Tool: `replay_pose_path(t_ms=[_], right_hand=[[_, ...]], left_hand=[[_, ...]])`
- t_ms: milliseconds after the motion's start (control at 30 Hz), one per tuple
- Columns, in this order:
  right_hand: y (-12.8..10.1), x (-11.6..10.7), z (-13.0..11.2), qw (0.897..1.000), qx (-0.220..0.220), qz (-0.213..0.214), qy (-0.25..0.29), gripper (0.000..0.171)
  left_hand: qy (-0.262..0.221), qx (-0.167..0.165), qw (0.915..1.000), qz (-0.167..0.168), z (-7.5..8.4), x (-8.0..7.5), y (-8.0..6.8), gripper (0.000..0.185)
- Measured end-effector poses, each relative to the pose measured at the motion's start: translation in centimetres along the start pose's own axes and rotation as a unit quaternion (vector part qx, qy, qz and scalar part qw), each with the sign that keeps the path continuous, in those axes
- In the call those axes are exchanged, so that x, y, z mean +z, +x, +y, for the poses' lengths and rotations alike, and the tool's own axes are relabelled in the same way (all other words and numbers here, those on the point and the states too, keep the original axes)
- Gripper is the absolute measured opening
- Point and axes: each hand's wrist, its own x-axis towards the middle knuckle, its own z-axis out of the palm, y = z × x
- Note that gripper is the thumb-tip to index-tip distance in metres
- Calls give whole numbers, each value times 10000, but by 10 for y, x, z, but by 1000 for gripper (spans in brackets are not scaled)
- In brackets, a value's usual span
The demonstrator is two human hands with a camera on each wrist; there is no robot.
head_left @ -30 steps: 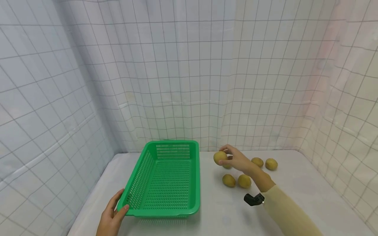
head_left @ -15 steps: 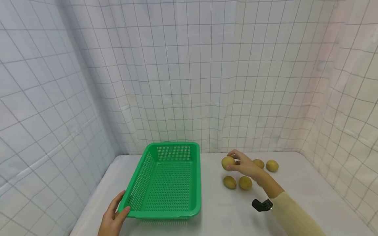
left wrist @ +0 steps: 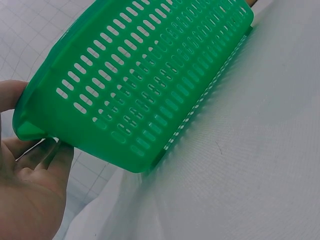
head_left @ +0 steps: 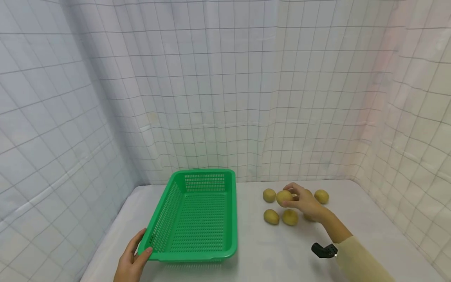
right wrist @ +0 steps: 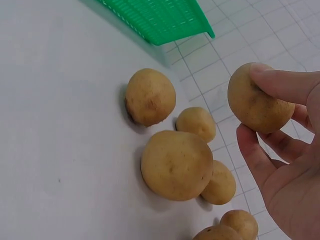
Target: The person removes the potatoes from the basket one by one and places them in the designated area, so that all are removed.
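Observation:
A green slotted basket (head_left: pixel 197 219) stands on the white table (head_left: pixel 267 254), left of centre. My left hand (head_left: pixel 140 247) grips its near-left corner rim, thumb on the rim; in the left wrist view the basket (left wrist: pixel 140 85) fills the frame above my left hand (left wrist: pixel 30 185). My right hand (head_left: pixel 295 196) pinches a yellow-brown potato (head_left: pixel 283 198) just above the others. In the right wrist view that potato (right wrist: pixel 260 97) sits between the thumb and fingers of my right hand (right wrist: pixel 280 150). Loose potatoes lie below it (head_left: pixel 269 195) (head_left: pixel 271 216) (head_left: pixel 290 217) (head_left: pixel 321 196).
Checked white cloth walls close in the table at the back and both sides. A black device (head_left: pixel 322 250) hangs at my right wrist. In the right wrist view several potatoes (right wrist: pixel 176 165) cluster on the cloth, with the basket's corner (right wrist: pixel 160 15) beyond them.
My right hand has carried the potato to the right, away from the basket and over the cluster, uncovering a potato on the table. The left hand stays on the basket's corner.

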Motion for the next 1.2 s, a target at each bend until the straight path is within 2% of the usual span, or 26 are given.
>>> replay_pose_path(t_ms=[467, 767, 900, 1000, 1200], right_hand=[[-21, -26, 13, 9994, 289, 140, 98, 58], [-35, -49, 26, 9989, 237, 316, 256, 60], [-41, -54, 31, 9987, 303, 339, 246, 62], [-46, -58, 38, 9986, 336, 378, 132, 63], [-60, -70, 61, 9972, 414, 617, -1, 65]], left_hand=[[-148, -2, 9999, -6, -1, -1, -1, 70], [-191, 110, 9998, -2, -1, -1, 0, 69], [-302, 3, 9995, -5, -1, -3, 1, 71], [-406, -84, 9991, -16, -1, -3, 1, 73], [-542, -8, 9985, -53, -2, -2, 1, 72]])
